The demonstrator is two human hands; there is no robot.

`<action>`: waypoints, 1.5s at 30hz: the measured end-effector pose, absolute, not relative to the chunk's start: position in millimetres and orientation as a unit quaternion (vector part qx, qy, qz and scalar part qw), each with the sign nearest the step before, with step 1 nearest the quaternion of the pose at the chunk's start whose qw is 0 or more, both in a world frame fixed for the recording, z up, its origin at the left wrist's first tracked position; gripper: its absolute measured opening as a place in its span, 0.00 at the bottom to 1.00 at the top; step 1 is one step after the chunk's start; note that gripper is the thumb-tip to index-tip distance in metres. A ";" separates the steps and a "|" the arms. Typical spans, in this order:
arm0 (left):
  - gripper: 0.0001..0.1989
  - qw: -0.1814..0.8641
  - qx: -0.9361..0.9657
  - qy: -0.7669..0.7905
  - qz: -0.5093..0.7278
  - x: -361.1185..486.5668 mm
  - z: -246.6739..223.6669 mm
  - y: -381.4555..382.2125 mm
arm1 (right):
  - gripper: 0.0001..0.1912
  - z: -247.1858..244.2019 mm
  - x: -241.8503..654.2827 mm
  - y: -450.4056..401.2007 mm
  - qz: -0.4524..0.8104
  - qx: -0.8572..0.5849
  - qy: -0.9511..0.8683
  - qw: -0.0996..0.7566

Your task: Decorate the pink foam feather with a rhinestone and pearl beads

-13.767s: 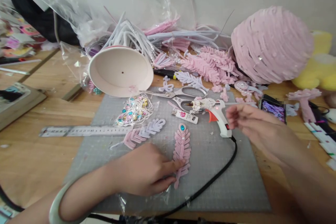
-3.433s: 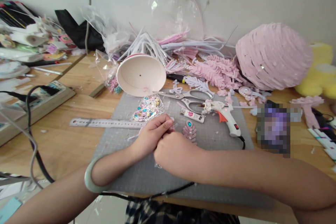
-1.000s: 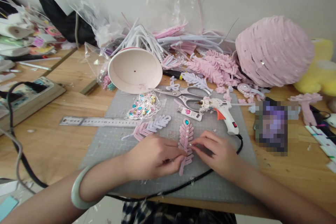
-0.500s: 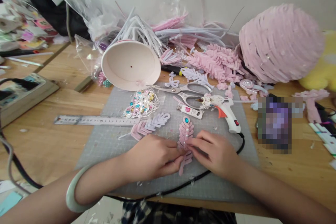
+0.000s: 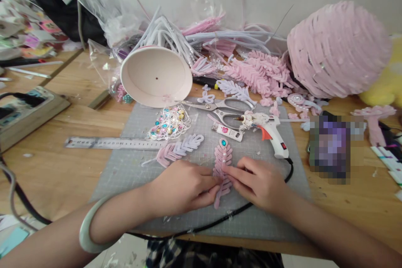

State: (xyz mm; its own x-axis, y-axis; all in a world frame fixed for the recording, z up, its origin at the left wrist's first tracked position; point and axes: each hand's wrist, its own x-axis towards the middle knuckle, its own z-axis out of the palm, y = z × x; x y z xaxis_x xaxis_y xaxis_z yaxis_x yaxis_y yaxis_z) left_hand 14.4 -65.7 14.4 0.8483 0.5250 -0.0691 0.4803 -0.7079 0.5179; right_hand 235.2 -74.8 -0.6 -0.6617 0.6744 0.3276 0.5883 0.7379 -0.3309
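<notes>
A pink pipe-cleaner feather (image 5: 222,157) lies on the grey cutting mat (image 5: 150,222), with a blue gem (image 5: 223,143) at its top and small pearls down its middle. My left hand (image 5: 188,186) pinches its left edge near the lower half. From the other side, my right hand (image 5: 259,180) presses its fingertips onto the feather's centre; whether a small bead is under them I cannot make out. Just left lies a pink and lilac feather (image 5: 180,150). Beyond it is a tangle of gem strings (image 5: 171,123).
A white hot glue gun (image 5: 273,136), scissors (image 5: 216,111) and a lighter (image 5: 226,131) lie behind my hands. A steel ruler (image 5: 113,143) is at left, a tipped white bowl (image 5: 157,77) behind. The glue gun's black cord (image 5: 216,220) crosses the mat's front.
My right fingertips have shifted slightly on the feather's middle, baring a bit more of it. My left hand keeps its hold, and the view has moved very slightly.
</notes>
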 end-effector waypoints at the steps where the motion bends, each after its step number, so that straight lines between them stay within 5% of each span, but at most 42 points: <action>1: 0.14 0.273 0.922 0.273 0.041 14.4 14.4 -65.4 | 0.14 -0.2 234.3 -74.8 0.089 -0.340 -0.911 0.214; 45: 0.15 0.260 0.922 0.286 0.016 15.5 14.5 -65.9 | 0.14 -7.1 223.6 -72.6 0.098 -0.387 -0.893 0.207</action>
State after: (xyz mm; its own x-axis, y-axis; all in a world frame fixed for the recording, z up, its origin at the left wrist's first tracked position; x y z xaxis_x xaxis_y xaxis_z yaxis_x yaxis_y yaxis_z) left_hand 15.5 -65.9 14.5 0.8357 0.5363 -0.1183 0.5192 -0.7012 0.4886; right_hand 223.6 -72.6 -7.1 -0.6141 0.7322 0.2944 0.6511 0.6809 -0.3354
